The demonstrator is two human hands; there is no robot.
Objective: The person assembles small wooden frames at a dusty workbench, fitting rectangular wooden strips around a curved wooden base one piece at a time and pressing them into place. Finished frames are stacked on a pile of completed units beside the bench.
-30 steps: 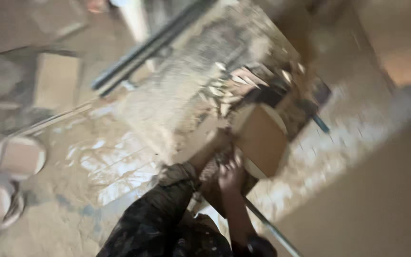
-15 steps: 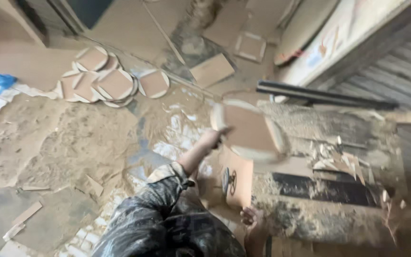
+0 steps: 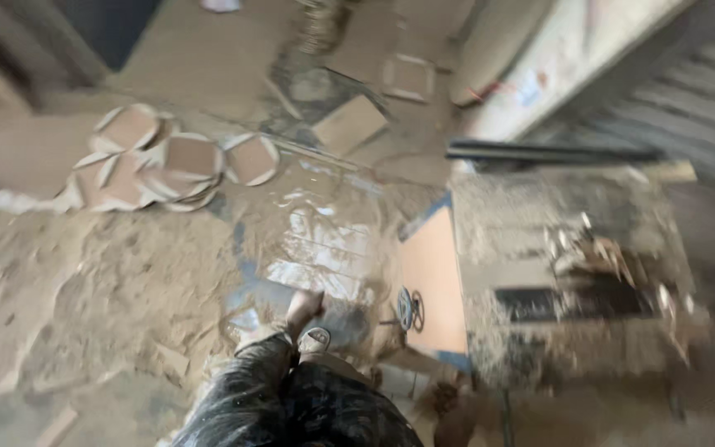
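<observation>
The left hand (image 3: 304,308), grip unreadable through blur, is seen at seven o'clock from the sawdust-covered table (image 3: 568,273).

This is a woodworking workshop. Sawdust (image 3: 84,290) covers the floor across the lower left of the frame, and a dust-coated saw table (image 3: 573,273) with an adjustment handwheel (image 3: 410,309) on its side panel stands at right. Cut round wooden discs (image 3: 167,161) lie piled at upper left, with flat board offcuts (image 3: 349,124) at upper centre.
</observation>
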